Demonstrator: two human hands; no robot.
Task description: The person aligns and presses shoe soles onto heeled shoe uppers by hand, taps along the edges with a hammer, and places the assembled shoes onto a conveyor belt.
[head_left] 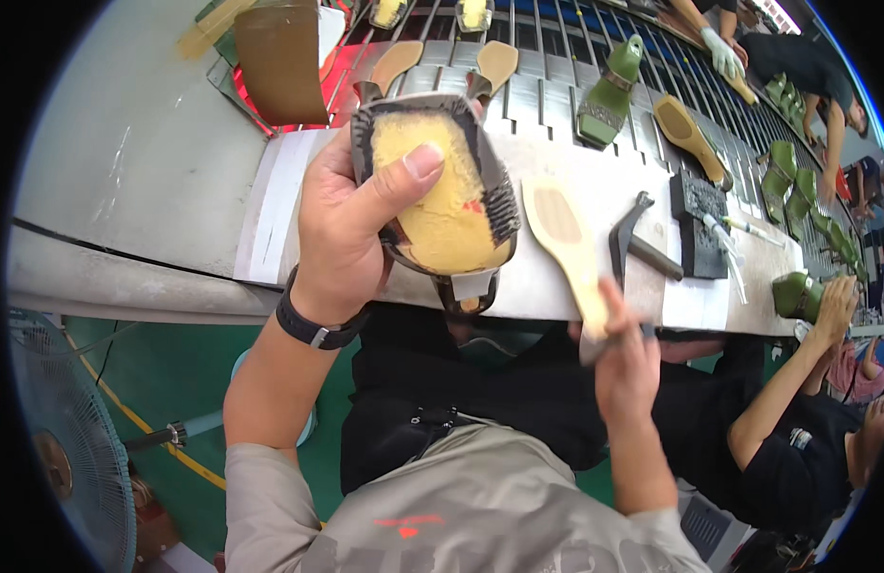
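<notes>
- Yellow underside up, the lasted shoe is raised above the workbench — the left hand grips it, thumb across the bottom.
- Cream sole, right of the shoe; the blurred right hand meets its narrow end — gripping or not, I cannot tell.
- Hammer, then black block, farther right.
- Green heeled shoe on the slatted conveyor beyond.

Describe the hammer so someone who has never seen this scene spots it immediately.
Find the pale worktable along the near edge of the slatted metal conveyor. On it, right of the pale shoe sole and left of the black block, lies the hammer. Its curved dark head and straight handle distinguish it from both.
</notes>
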